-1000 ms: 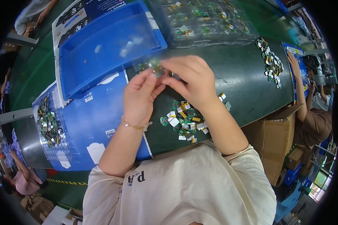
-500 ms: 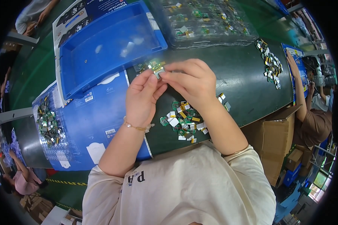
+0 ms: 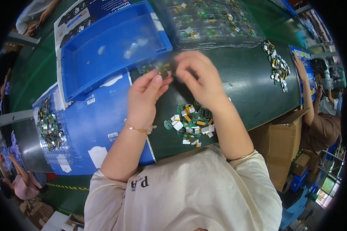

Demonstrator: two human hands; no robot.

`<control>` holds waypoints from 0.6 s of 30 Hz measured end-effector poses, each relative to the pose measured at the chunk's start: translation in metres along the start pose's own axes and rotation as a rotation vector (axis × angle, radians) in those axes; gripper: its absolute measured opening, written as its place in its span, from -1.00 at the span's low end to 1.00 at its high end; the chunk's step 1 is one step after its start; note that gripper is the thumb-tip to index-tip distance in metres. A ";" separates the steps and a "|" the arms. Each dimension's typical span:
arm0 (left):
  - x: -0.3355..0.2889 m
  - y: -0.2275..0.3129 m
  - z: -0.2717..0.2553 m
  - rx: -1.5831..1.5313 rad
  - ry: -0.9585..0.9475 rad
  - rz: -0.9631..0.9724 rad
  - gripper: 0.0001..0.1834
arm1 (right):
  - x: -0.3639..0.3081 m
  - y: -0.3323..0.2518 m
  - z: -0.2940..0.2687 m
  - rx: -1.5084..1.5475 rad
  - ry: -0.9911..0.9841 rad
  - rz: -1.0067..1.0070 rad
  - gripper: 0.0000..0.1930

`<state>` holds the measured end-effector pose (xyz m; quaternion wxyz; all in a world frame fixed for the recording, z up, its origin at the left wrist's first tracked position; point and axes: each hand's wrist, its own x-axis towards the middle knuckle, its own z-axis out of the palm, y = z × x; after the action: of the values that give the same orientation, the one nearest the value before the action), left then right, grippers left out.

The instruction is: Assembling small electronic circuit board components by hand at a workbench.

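Note:
My left hand is closed in a pinch on a small green circuit board, just below the corner of the blue tray. A dark part and a yellowish edge show on the board. To its right, slightly apart, is my right hand, its fingers curled and smeared by motion. Whether anything is between those fingertips cannot be made out. Nearer to me lies a pile of small circuit boards with white and yellow-gold pieces, partly hidden behind my right wrist.
Whitish scraps lie in the tray. Stacked clear plastic trays of boards stand at the back. More boards lie at right and on bubble wrap at left. A cardboard box stands by the table edge; a co-worker's arm reaches in.
My right hand has drawn away from the board, and its fingers have curled. The light-coloured piece between my hands no longer shows there. My left hand has stayed almost in place, gripping the board.

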<state>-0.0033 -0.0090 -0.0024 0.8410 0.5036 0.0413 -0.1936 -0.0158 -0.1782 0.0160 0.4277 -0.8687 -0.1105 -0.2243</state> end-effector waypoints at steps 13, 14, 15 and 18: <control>0.006 0.003 -0.008 0.118 -0.017 -0.046 -0.86 | -0.005 0.013 -0.008 -0.487 -0.158 0.195 -0.77; 0.006 0.004 -0.007 0.233 0.002 0.012 -0.87 | -0.003 0.011 -0.012 -0.451 -0.150 0.179 -0.74; 0.006 0.004 -0.007 0.348 0.020 0.071 -0.89 | -0.001 0.007 -0.019 -0.453 -0.153 0.178 -0.74; 0.011 0.001 -0.013 0.532 0.044 0.379 -0.89 | 0.003 -0.017 -0.046 -0.248 -0.073 0.211 -0.71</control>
<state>0.0088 -0.0009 -0.0106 0.7001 0.7083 -0.0872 -0.0266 -0.0338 -0.2042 0.0537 0.3343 -0.9290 -0.0056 -0.1584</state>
